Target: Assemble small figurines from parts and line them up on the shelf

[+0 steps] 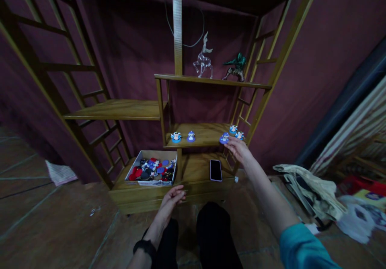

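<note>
My right hand (238, 148) reaches to the right end of the middle shelf (208, 130), its fingers closed on a small purple figurine (224, 138) with a round base. Close beside it stand two blue-and-white figurines, one at the back (233, 129) and one nearer (239, 135), partly behind my fingers. Further left on this shelf are another blue-and-white figurine (176, 136) and a second purple figurine (191, 136). My left hand (173, 198) hovers before the cabinet's lower front, loosely curled with fingers a little apart, and I see nothing clear in it.
An open cardboard box (171, 155) of mixed small figurines sits on the lower board, with a phone (215, 170) to its right. Above stand a clear deer figure (203, 62) and a green warrior-like figure (238, 66). Cloth (313, 188) and plastic bags (357, 220) lie at right.
</note>
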`<state>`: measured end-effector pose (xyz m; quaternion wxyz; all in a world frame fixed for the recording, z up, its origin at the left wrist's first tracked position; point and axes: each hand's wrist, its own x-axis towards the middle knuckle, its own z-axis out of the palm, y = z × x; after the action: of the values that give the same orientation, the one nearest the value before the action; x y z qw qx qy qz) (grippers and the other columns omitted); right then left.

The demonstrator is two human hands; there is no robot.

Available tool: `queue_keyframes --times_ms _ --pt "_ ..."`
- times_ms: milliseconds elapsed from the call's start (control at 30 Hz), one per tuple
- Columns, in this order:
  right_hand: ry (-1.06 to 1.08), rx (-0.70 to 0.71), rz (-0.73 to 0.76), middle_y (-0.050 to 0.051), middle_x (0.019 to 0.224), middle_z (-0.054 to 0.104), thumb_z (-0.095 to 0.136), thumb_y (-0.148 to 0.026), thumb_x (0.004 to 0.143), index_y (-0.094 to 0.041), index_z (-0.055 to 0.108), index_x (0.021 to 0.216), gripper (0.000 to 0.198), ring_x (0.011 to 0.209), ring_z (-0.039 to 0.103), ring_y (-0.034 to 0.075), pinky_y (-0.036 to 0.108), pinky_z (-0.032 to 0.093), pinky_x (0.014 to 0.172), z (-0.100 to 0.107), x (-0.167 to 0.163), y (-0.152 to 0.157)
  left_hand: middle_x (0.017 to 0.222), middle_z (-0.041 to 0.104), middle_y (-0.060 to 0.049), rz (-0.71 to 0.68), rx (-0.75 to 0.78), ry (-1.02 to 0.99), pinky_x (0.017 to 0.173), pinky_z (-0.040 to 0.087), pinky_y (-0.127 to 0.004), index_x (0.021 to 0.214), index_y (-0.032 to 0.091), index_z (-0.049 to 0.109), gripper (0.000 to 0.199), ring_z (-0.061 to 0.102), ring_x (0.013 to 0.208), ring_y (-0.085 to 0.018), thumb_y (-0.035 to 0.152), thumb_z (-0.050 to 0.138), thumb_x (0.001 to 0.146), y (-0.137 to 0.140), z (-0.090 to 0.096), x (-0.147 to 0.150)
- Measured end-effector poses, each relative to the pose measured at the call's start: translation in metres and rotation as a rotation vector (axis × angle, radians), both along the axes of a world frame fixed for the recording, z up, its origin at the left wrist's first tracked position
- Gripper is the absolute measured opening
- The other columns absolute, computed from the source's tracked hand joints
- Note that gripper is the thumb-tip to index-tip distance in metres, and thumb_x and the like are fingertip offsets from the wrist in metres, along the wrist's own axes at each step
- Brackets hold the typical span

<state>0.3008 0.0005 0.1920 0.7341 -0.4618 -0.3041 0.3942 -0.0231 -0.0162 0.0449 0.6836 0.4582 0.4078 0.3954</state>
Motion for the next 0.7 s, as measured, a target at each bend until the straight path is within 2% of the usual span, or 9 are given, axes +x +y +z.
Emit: queue_keyframes --times_ms 100,267,533,700 --pt "-0.05 -0.012 -0.022 0.004 0.077 0.066 0.061 0.001 0.06 -0.014 0.06 0.076 0.022 0.074 0.065 0.015 0.029 0.058 0.072 0.009 0.016 0.013 0.083 0.067 -0.007 -0.012 -0.019 0.006 0.06 0.043 -0.023 0.097 0.017 0.063 0.047 0.061 0.068 -0.014 0.039 0.073 0.057 0.002 -0.001 -0.001" --pt "-0.063 -0.066 -0.053 0.003 0.071 0.066 0.061 0.004 0.059 -0.014 0.059 0.071 0.022 0.067 0.065 0.015 0.029 0.06 0.065 0.007 0.022 0.031 0.084 0.067 -0.008 -0.039 -0.053 -0.007 0.06 0.044 -0.024 0.098 0.017 0.062 0.046 0.062 0.067 -0.015 0.038 0.073 0.058 0.01 -0.008 -0.004" --pt "-0.087 -0.128 0.125 0.006 0.072 0.068 0.06 0.004 0.059 -0.012 0.061 0.073 0.021 0.069 0.066 0.017 0.028 0.059 0.065 0.004 -0.014 0.059 0.086 0.067 -0.008 -0.05 -0.08 -0.001 0.062 0.043 -0.024 0.102 0.017 0.061 0.045 0.061 0.069 -0.014 0.036 0.071 0.062 0.012 -0.013 -0.004" --pt "-0.135 -0.186 0.099 0.006 0.068 0.067 0.059 0.005 0.059 -0.011 0.06 0.072 0.021 0.064 0.066 0.016 0.027 0.058 0.061 0.004 -0.026 0.076 0.088 0.067 -0.009 -0.055 -0.081 0.015 0.063 0.043 -0.024 0.104 0.017 0.06 0.046 0.061 0.07 -0.014 0.037 0.07 0.063 0.012 -0.013 -0.005"
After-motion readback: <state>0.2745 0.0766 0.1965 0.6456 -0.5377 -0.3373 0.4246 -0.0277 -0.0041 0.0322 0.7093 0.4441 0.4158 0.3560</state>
